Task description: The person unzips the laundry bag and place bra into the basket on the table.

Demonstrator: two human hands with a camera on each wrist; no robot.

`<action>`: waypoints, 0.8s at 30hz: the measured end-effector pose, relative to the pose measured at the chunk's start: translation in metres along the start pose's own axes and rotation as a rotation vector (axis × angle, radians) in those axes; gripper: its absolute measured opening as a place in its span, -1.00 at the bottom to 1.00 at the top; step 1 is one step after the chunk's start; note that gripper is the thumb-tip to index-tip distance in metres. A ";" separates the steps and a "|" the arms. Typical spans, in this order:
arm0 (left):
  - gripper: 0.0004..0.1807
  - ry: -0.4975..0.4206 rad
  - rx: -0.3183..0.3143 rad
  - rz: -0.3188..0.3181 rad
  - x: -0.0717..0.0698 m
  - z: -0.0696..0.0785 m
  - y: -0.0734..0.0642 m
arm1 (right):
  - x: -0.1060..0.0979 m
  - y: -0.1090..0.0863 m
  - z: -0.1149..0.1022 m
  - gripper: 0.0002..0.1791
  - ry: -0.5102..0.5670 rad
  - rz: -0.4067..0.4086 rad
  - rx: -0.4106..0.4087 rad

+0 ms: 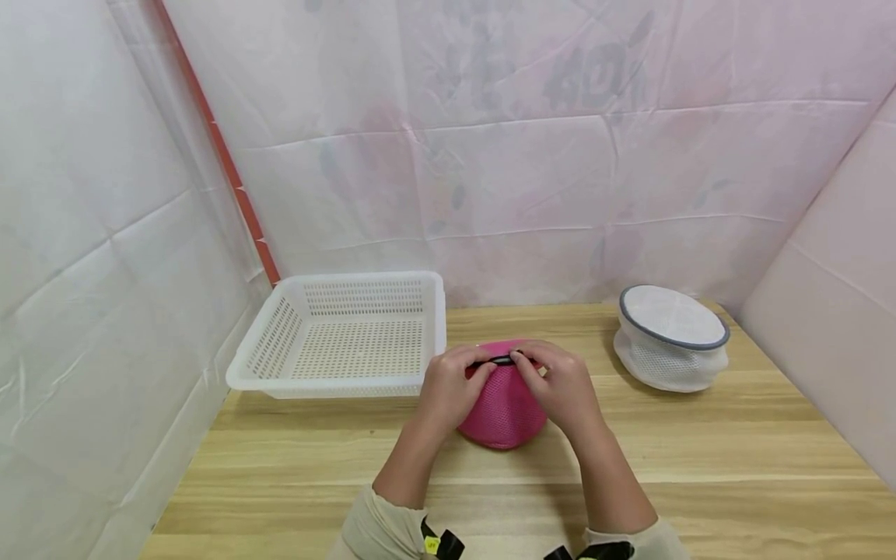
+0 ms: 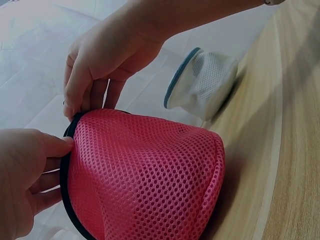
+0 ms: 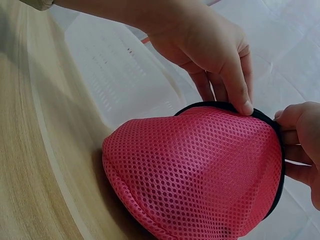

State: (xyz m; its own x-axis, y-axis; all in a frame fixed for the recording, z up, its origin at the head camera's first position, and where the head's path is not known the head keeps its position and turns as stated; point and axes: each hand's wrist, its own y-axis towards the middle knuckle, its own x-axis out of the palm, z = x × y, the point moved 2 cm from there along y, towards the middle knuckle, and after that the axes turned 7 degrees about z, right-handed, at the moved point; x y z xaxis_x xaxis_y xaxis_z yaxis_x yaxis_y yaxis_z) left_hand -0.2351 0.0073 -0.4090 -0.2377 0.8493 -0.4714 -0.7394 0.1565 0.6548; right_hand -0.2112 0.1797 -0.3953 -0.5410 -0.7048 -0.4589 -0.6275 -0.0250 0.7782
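Observation:
A pink mesh laundry bag (image 1: 502, 412) with a black rim stands on the table between my two hands. My left hand (image 1: 451, 389) pinches the near rim on its left side, thumb on the near face. On the right side of the same rim, my right hand (image 1: 556, 381) pinches with thumb and fingers. Both wrist views show the black edging (image 2: 67, 195) caught between thumbs and fingers, and the pink mesh (image 3: 195, 170) bulging below it. The far side of the rim is mostly hidden behind the hands.
A white perforated plastic basket (image 1: 336, 386) sits at the back left, close to the left hand. Toward the back right stands a white mesh laundry bag (image 1: 672, 365) with a grey rim. Sheeted walls (image 1: 434, 187) enclose the wooden table (image 1: 315, 482) behind and at the sides.

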 end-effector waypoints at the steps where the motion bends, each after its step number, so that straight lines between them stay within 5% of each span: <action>1: -0.86 -0.003 0.004 -0.002 0.000 0.000 0.000 | 0.000 0.000 0.000 -0.96 0.001 -0.001 -0.006; 24: -0.89 -0.049 0.073 -0.016 0.002 0.005 -0.002 | 0.005 -0.001 -0.006 -0.83 0.012 -0.010 -0.103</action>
State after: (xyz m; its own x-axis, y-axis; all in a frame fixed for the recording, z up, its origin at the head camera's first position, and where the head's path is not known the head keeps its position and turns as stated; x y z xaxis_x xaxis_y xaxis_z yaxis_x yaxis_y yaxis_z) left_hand -0.2312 0.0108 -0.4081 -0.1936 0.8697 -0.4541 -0.6947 0.2053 0.6894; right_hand -0.2099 0.1726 -0.3957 -0.5278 -0.7126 -0.4622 -0.5718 -0.1043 0.8137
